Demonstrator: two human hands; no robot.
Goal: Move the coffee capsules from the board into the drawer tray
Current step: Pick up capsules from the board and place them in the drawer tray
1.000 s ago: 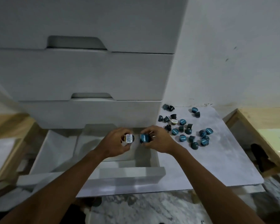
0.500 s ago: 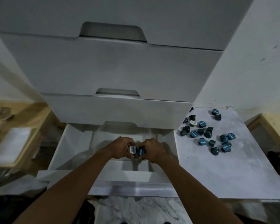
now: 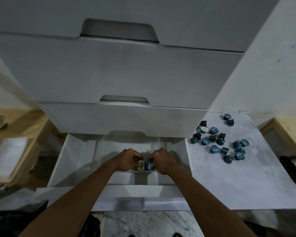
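Low in tray (image 3: 101, 151), left hand (image 3: 126, 159) pinching white capsule (image 3: 141, 165), right hand (image 3: 162, 159) blue capsule (image 3: 150, 165)

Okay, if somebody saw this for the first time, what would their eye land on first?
Probably the two hands meeting over the tray in the open drawer: the left hand holds a white-lidded capsule and the right hand a blue-lidded capsule, side by side. Next, the scatter of dark teal capsules lying on the pale board to the right of the drawer.
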